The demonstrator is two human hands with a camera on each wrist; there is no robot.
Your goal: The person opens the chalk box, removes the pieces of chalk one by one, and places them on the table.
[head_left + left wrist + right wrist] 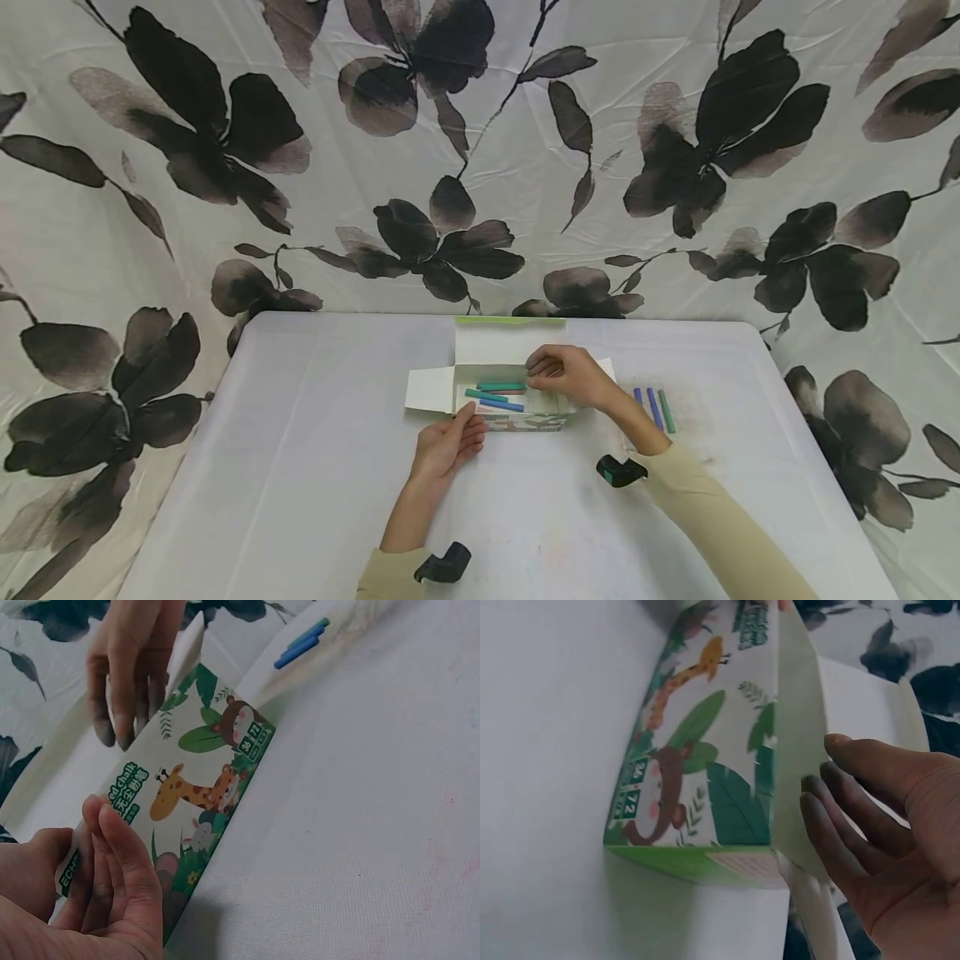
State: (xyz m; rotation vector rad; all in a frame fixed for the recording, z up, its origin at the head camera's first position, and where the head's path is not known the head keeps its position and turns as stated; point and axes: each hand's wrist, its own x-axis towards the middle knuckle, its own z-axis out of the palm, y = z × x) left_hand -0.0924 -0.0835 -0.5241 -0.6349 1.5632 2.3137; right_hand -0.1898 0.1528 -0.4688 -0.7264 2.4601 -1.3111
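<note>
An open cardboard chalk box [522,423] with printed animals on its front stands on the table. Several chalk sticks [501,387], teal, blue and reddish, lie inside it. My left hand [442,446] holds the box's front wall near its left end; in the left wrist view its fingers [124,855] lie against the printed front. Over the right part of the box is my right hand [573,377], its fingers loosely bent. Nothing shows between those fingers [829,825] in the right wrist view, and their tips look dusty. The box's right inside is partly hidden by this hand.
To the right of the box, two blue chalk sticks [655,408] and a green chalk stick [667,411] lie side by side on the white tablecloth [315,467]. The box's lid [510,342] stands up at the back, and a side flap [430,389] sticks out left. Behind hangs a floral curtain [525,167].
</note>
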